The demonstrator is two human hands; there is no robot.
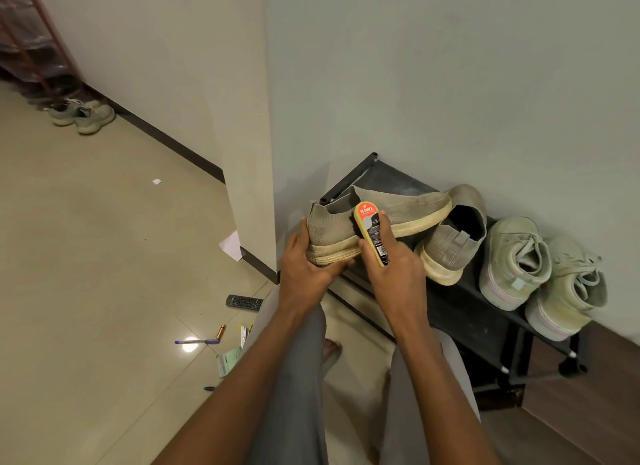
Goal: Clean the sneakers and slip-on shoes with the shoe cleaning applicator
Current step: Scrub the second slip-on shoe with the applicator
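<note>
My left hand point(304, 263) grips the heel end of a grey knit slip-on shoe point(408, 208) with a cream sole, held on its side above the black shoe rack point(464, 312). My right hand point(391, 267) holds the shoe cleaning applicator point(372, 232), a yellow oval pad with a red and black label, pressed against the shoe's side near the heel. The second slip-on point(453, 242) leans on the rack just to the right. Two pale green lace-up sneakers point(516, 260) point(568, 291) stand further right on the rack, heels toward me.
A wall corner point(252, 187) stands directly left of the rack. On the tiled floor lie a remote control point(244, 301), a pen point(195, 341), a battery point(221, 331) and bits of paper. Another pair of sneakers point(83, 114) sits far left by a red rack.
</note>
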